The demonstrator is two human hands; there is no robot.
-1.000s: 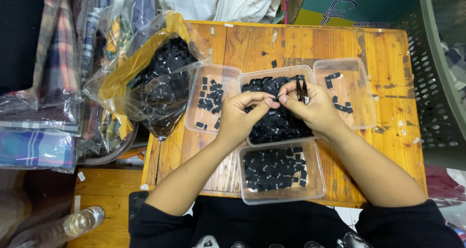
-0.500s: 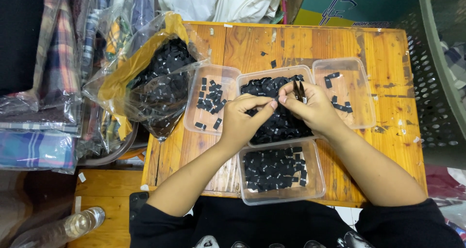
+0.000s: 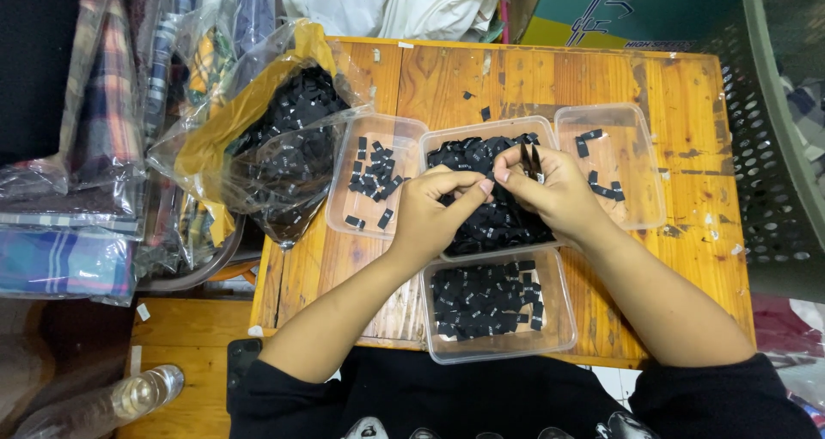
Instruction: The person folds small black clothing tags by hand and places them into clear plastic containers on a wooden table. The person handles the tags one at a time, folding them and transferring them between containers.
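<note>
From the head view, our left hand and right hand meet fingertip to fingertip over the middle tray, pinching one small black label for a close look; its direction is hidden. Our right fingers also grip tweezers, tips pointing away.
</note>
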